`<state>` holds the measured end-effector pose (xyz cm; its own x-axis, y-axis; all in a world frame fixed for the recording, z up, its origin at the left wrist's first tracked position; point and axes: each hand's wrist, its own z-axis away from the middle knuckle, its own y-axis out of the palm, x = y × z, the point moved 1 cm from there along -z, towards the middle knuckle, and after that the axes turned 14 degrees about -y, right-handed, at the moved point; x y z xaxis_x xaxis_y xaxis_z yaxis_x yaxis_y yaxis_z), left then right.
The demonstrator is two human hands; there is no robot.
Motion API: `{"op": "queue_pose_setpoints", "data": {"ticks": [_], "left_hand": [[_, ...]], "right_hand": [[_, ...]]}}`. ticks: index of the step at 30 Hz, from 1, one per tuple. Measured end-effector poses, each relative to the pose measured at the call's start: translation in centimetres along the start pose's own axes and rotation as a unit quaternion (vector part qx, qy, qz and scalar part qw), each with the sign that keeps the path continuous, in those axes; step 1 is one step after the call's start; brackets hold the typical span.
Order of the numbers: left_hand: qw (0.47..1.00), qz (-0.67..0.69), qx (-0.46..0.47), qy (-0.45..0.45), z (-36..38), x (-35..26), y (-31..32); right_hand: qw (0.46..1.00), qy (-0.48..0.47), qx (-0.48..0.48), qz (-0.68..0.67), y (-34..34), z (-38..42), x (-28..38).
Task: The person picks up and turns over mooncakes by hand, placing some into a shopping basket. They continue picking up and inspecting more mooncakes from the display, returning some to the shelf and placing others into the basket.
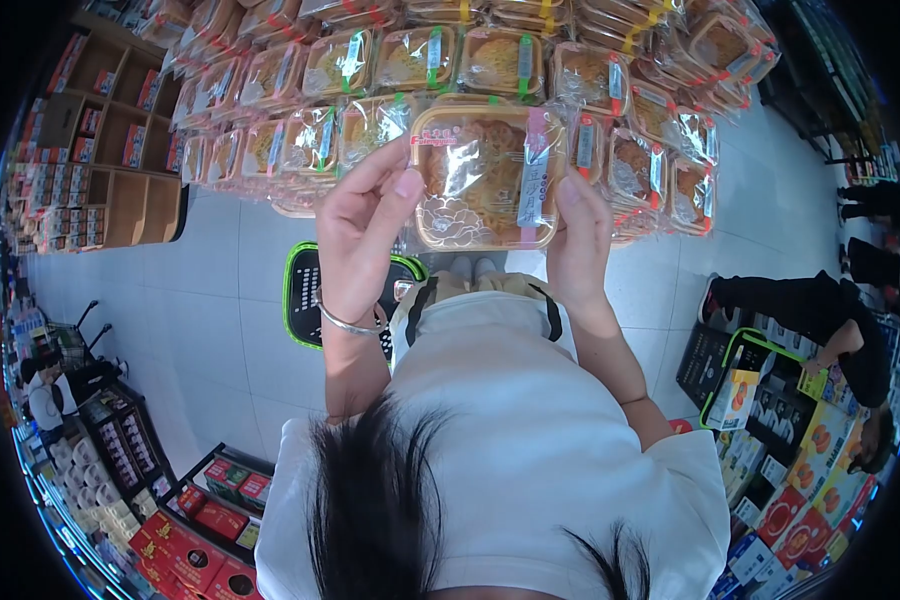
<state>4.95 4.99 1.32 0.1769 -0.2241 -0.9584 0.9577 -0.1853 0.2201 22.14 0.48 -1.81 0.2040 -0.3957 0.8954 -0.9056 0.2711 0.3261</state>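
Note:
A clear-wrapped mooncake package (475, 185) is held up in front of me, its face turned toward the camera. It has a tan rim, a pink and pale blue label strip on the right and a white flower print at lower left. My left hand (370, 225) pinches its left edge between thumb and fingers. On the opposite edge, my right hand (582, 235) grips with the thumb at the front; its other fingers are mostly hidden behind. Just beyond lie stacked rows of similar wrapped packages (335, 62), with green, red or yellow label strips.
A black shopping basket with a green rim (292, 290) stands on the floor by my feet. Wooden shelves (125, 130) are at left. At right, a person in black (800, 305) bends over another green-rimmed basket (730, 365). Red gift boxes (180, 550) sit at lower left.

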Motion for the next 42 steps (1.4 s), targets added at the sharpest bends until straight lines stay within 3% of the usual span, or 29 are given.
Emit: {"op": "queue_pose_setpoints", "data": {"ticks": [11,17,26,29,31,32,33,34,36,37,39,40,42], "left_hand": [[0.998,-0.003,0.063,-0.001,-0.3,-0.1,0.1],[0.998,-0.005,0.055,-0.019,-0.3,0.0,0.0],[0.999,-0.035,0.025,-0.010,0.2,-0.1,-1.0],[0.999,-0.017,0.036,-0.024,0.0,-0.3,-1.0],[0.998,0.035,0.024,-0.048,-0.3,0.2,-0.2],[0.994,0.087,0.012,-0.072,-0.6,0.5,-0.1],[0.990,0.104,0.029,-0.087,-1.2,2.2,-0.7],[0.971,0.185,0.097,-0.112,-1.1,2.8,-0.8],[0.885,0.397,0.145,-0.192,-0.5,3.8,-1.2],[0.888,0.396,0.139,-0.190,-0.9,3.8,-1.4],[0.679,0.559,0.405,-0.248,-1.7,3.1,-1.2],[0.683,0.559,0.400,-0.245,-1.7,3.0,-1.2],[0.634,0.595,0.431,-0.242,-1.8,2.7,-1.1]], "right_hand": [[0.999,-0.016,-0.028,-0.008,-0.6,0.0,0.0],[0.998,-0.011,-0.023,-0.049,-0.4,0.1,0.2],[1.000,0.014,0.012,-0.002,-0.1,0.3,-0.9],[0.999,-0.012,0.025,-0.022,1.4,0.0,-0.1],[0.978,-0.161,0.103,0.080,2.4,-0.2,0.8],[0.978,-0.161,0.106,0.077,2.5,-0.3,1.3],[0.967,-0.156,0.182,0.088,2.6,-0.3,1.8],[0.950,-0.150,0.257,0.098,2.9,-0.2,2.2],[0.955,-0.143,0.253,0.064,3.7,0.2,2.2],[0.954,-0.174,0.233,0.075,3.7,0.3,2.1],[0.950,-0.218,0.202,0.092,3.6,0.1,1.9],[0.951,-0.216,0.205,0.086,3.3,0.3,1.9],[0.982,-0.096,0.143,0.072,2.6,0.6,1.7]]}}
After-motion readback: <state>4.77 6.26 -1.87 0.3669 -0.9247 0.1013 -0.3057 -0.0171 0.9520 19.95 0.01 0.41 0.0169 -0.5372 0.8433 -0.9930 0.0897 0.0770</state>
